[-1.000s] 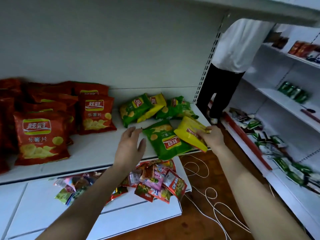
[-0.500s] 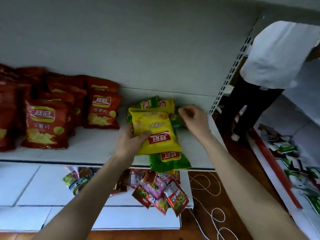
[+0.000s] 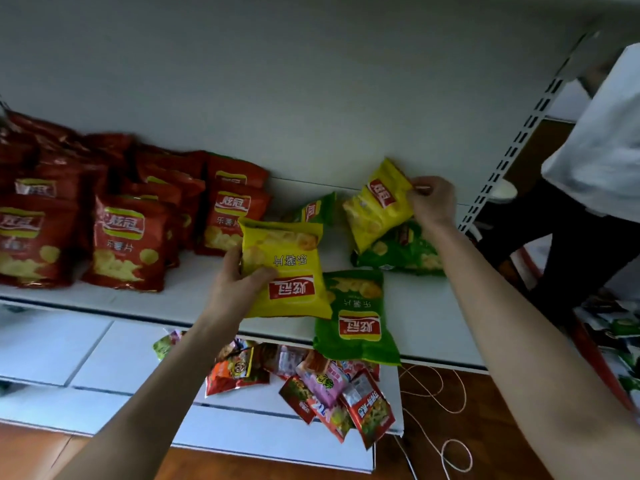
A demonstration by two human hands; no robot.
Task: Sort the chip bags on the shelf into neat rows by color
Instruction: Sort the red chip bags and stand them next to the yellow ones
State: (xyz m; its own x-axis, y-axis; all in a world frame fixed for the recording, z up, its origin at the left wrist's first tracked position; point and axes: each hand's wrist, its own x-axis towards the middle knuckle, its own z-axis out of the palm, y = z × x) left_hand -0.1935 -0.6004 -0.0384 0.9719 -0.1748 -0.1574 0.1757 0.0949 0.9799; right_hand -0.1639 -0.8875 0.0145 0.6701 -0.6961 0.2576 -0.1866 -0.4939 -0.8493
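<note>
The left hand (image 3: 239,284) has its fingers curled round a yellow bag (image 3: 285,271) over the middle of the shelf (image 3: 187,294), near its front edge. The right hand (image 3: 433,200) pinches a second yellow bag (image 3: 375,211) toward the back right corner, over a green bag (image 3: 403,252). Another green bag (image 3: 356,320) overhangs the front edge. Red bags (image 3: 128,244) fill the left end.

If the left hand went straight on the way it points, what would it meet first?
Probably the green bag lying behind the yellow bag the left hand grips, then the back wall; depth is unclear.
</note>
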